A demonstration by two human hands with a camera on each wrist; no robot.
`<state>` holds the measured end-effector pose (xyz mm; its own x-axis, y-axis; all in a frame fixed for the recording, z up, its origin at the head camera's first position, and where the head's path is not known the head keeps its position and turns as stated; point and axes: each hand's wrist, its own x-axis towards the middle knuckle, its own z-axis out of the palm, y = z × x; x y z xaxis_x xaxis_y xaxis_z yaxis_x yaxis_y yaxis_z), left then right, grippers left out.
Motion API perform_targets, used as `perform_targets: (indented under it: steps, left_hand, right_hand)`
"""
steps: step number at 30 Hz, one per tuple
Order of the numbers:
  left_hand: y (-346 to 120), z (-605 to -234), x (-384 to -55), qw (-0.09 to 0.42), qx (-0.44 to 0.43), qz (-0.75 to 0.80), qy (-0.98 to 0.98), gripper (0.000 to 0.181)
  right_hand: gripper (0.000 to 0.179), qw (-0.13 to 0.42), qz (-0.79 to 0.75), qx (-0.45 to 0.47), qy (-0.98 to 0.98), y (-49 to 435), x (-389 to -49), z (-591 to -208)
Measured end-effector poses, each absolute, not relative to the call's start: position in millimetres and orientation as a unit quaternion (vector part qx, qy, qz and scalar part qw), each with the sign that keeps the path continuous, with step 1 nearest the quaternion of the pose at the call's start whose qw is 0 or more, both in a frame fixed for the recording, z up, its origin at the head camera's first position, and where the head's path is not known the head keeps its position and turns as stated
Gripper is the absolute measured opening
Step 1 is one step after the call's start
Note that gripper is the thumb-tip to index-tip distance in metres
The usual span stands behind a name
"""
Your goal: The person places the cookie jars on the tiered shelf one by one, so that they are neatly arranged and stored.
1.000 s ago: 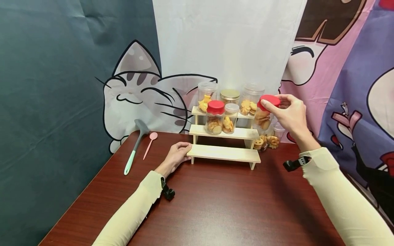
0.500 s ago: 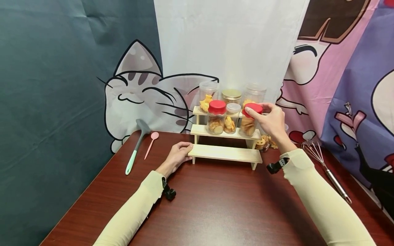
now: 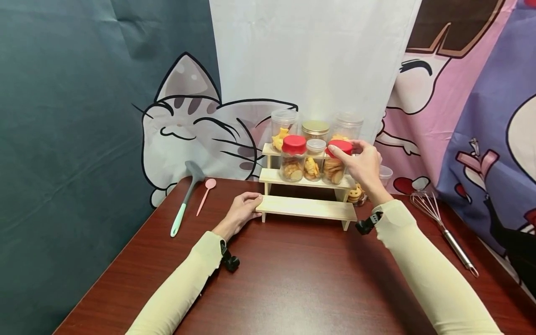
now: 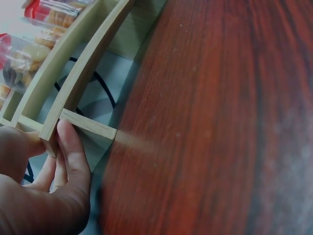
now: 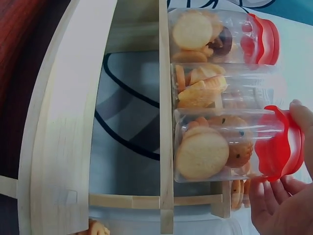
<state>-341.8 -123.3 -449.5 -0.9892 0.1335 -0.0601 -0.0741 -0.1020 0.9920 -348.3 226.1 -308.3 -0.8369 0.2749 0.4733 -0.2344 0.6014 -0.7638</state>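
Note:
A three-step wooden display shelf stands on the table. My left hand pinches the left end of its lowest board, thumb on top and fingers beneath in the left wrist view. With my right hand I grip the red lid of a clear cookie jar, which stands upright at the right end of the middle step. Left of it are a small white-lidded jar and another red-lidded cookie jar. On the top step sit a jar of yellow cookies, a gold-lidded jar and a clear-lidded jar, partly hidden.
Right of the shelf, partly behind my right hand, more cookie jars stand on the table. A whisk lies further right. At the left lie a grey spatula with a mint handle and a pink spoon. A printed curtain hangs behind.
My right hand has brought the red-lidded jar leftward and down onto the middle step, then a little closer to the white-lidded jar. My left hand stays on the lowest board.

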Motion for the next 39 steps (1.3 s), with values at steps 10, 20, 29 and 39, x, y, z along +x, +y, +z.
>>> perform_targets:
  steps: [10,20,29,39]
  left_hand:
    - [-123,-448,-341,0.070,0.018,0.739,0.669,0.041]
    - [-124,-448,-342,0.074,0.016,0.740,0.669,0.039]
    - [-122,-449,-340,0.070,0.024,0.741,0.668,0.042]
    - [-123,-449,-340,0.069,0.017,0.743,0.665,0.040]
  right_hand:
    - [0.085,0.297,0.463,0.000,-0.835,214,-352,-312]
    - [0.081,0.322,0.421,0.037,-0.847,214,-348,-319]
    - [0.082,0.274,0.465,0.080,-0.838,236,-340,-327]
    - [0.065,0.314,0.478,0.043,-0.819,270,-330,-333]
